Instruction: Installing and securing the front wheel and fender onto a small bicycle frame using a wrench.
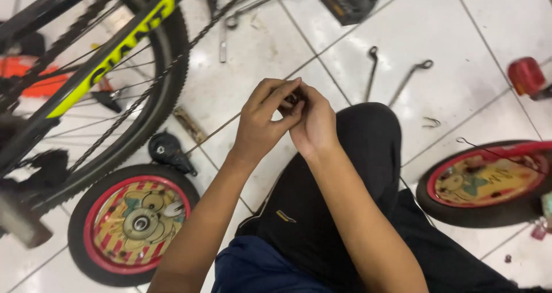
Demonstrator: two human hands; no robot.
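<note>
My left hand (263, 120) and my right hand (313, 123) are pressed together above my knee in black trousers (368, 138). Both sets of fingers pinch a small dark part (292, 99) between them; it is mostly hidden and I cannot tell what it is. To the left stands a bicycle with a black and yellow frame (109, 54), its chain (138, 103) hanging loose across the rear tyre (164, 92).
Two small wheels with red rims and cartoon discs lie on the white tiled floor, one at lower left (135, 221), one at right (489, 181). Long metal tools (371, 71) and a wrench (223, 40) lie ahead. A black pedal (349, 0) sits far top.
</note>
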